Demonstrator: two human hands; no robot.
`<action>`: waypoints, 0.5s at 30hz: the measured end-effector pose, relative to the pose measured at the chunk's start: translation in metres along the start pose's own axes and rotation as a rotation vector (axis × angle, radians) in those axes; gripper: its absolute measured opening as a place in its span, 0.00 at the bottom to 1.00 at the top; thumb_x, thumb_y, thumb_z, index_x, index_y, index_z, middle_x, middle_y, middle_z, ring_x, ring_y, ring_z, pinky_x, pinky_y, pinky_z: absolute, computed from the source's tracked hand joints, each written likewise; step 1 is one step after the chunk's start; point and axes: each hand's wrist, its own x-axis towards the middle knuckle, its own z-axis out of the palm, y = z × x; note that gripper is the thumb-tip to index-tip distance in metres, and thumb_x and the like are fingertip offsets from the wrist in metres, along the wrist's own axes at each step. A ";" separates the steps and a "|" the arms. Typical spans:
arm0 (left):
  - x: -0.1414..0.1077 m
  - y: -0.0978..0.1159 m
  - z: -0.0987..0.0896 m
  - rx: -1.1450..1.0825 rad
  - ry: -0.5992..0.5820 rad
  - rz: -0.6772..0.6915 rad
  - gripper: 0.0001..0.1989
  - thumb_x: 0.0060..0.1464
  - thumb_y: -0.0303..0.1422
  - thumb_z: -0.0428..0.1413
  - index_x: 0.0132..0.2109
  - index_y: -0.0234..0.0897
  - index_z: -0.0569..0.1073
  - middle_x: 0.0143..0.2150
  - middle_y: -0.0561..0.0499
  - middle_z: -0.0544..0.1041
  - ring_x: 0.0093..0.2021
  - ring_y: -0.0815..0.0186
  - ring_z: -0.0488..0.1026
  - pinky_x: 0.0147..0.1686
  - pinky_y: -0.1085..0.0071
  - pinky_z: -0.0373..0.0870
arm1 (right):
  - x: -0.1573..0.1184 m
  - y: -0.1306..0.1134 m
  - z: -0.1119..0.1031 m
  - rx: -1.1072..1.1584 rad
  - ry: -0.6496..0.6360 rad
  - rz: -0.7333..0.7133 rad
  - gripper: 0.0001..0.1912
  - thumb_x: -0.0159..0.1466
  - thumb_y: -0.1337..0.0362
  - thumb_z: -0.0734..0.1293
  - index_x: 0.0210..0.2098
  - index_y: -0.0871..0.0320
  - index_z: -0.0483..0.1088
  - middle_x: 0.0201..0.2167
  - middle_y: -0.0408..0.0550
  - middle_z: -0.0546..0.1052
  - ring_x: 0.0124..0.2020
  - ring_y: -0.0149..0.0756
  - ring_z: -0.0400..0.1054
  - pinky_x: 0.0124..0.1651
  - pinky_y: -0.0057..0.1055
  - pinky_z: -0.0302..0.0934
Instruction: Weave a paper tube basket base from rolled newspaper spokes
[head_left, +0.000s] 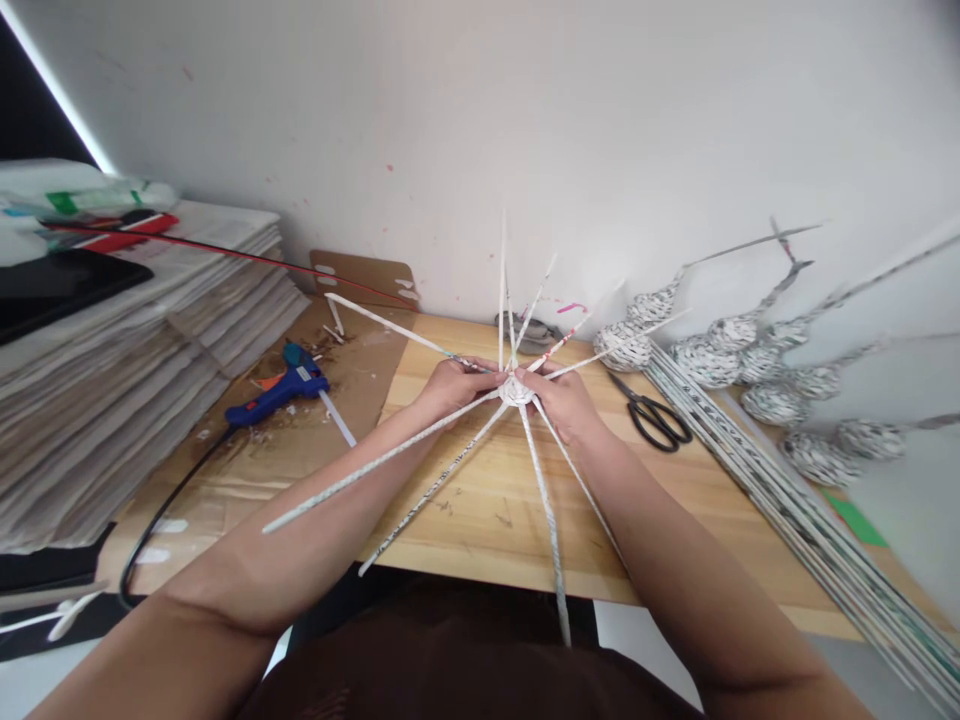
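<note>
Nearest, long paper sticks reach toward the person from a small woven paper piece (517, 388), which sits in the middle, above the front part of the wooden desk (487, 500). Both hands are close together, clamped on that piece from opposite sides, the left hand (451, 388) and the right hand (561, 400) each pinching its rim, with more sticks fanning out past them. To the right of the right hand, black scissors (658, 420) lie beside a bundle of paper rods (772, 490). On the left, a blue glue gun (279, 388) lies on cardboard (360, 375), near a tall stack of newspapers (202, 330). Farther back at the right, round woven shapes (709, 360) with long stems stand near the wall (480, 130).
</note>
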 end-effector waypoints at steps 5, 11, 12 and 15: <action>0.000 0.003 -0.003 0.020 -0.017 -0.003 0.16 0.28 0.34 0.72 0.28 0.31 0.78 0.25 0.50 0.78 0.26 0.68 0.73 0.31 0.72 0.68 | 0.000 0.004 0.000 -0.004 0.001 -0.018 0.16 0.46 0.55 0.77 0.22 0.60 0.71 0.18 0.45 0.74 0.17 0.31 0.64 0.17 0.28 0.56; -0.001 0.006 -0.001 0.049 -0.023 -0.050 0.11 0.33 0.31 0.68 0.27 0.31 0.78 0.24 0.48 0.78 0.26 0.66 0.73 0.31 0.70 0.69 | -0.002 0.004 0.002 -0.013 -0.013 -0.032 0.15 0.48 0.55 0.76 0.26 0.60 0.73 0.18 0.43 0.73 0.17 0.30 0.62 0.17 0.28 0.54; -0.002 0.007 0.000 0.054 -0.008 -0.045 0.10 0.33 0.30 0.68 0.27 0.31 0.78 0.24 0.48 0.77 0.25 0.67 0.73 0.30 0.71 0.69 | -0.002 0.004 0.003 -0.017 -0.007 -0.049 0.15 0.49 0.55 0.76 0.27 0.59 0.73 0.18 0.42 0.73 0.17 0.30 0.62 0.17 0.27 0.54; -0.004 0.008 0.002 0.081 0.048 -0.031 0.10 0.33 0.30 0.69 0.26 0.31 0.77 0.21 0.51 0.74 0.21 0.72 0.68 0.23 0.75 0.63 | -0.004 0.003 0.005 -0.041 0.024 -0.091 0.13 0.50 0.56 0.75 0.28 0.58 0.73 0.18 0.41 0.72 0.16 0.30 0.62 0.17 0.28 0.54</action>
